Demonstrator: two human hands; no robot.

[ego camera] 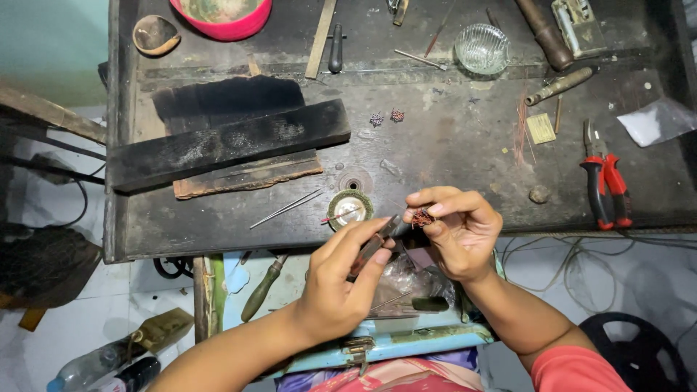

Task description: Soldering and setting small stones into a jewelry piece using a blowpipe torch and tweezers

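Pliers (377,243) with dark handles are being gripped in the left hand (337,287), the fingers curled tight around them, and the tip is being held against a small reddish wire ornament (422,216). That ornament is being pinched between thumb and fingertips of the right hand (457,232), just above the near edge of the dark workbench (450,145). Red-handled pliers (606,181) are lying well apart.
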